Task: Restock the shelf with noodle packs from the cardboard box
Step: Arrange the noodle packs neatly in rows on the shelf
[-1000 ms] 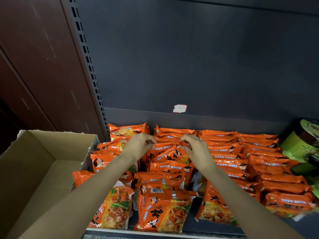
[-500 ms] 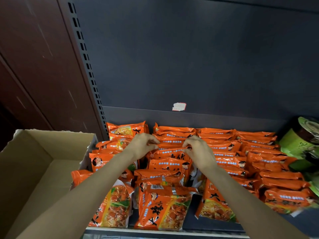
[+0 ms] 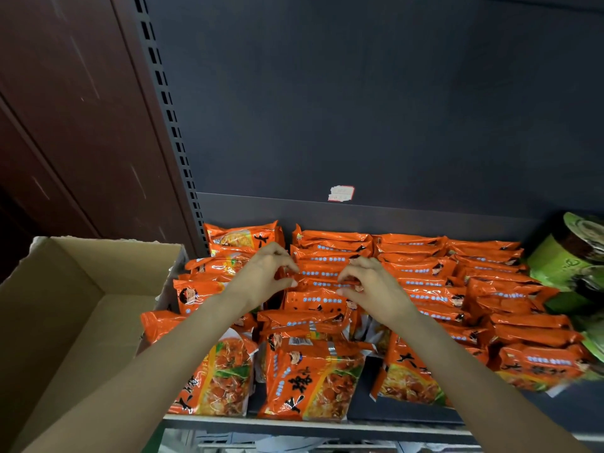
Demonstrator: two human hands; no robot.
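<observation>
Several rows of orange noodle packs point(image 3: 425, 289) fill the dark shelf point(image 3: 359, 400), most standing on edge and a few lying flat at the front. My left hand point(image 3: 261, 279) and my right hand point(image 3: 376, 289) hover over the middle row, on either side of one upright noodle pack point(image 3: 322, 284). The fingers of both hands are curled and apart, with the fingertips at that pack's top corners and no firm hold visible. The cardboard box point(image 3: 58, 289) stands open at the left, next to the shelf; no packs show in the part I can see.
Green round containers point(image 3: 562, 263) sit at the shelf's right end. A slotted metal upright point(image 3: 170, 125) and a dark red panel point(image 3: 65, 109) rise on the left. A torn sticker point(image 3: 341, 193) marks the back wall. The shelf's front lip point(image 3: 327, 426) runs below the flat packs.
Both hands held the pack by its top corners and set it down upright into the middle row. Their fingers have since loosened and spread.
</observation>
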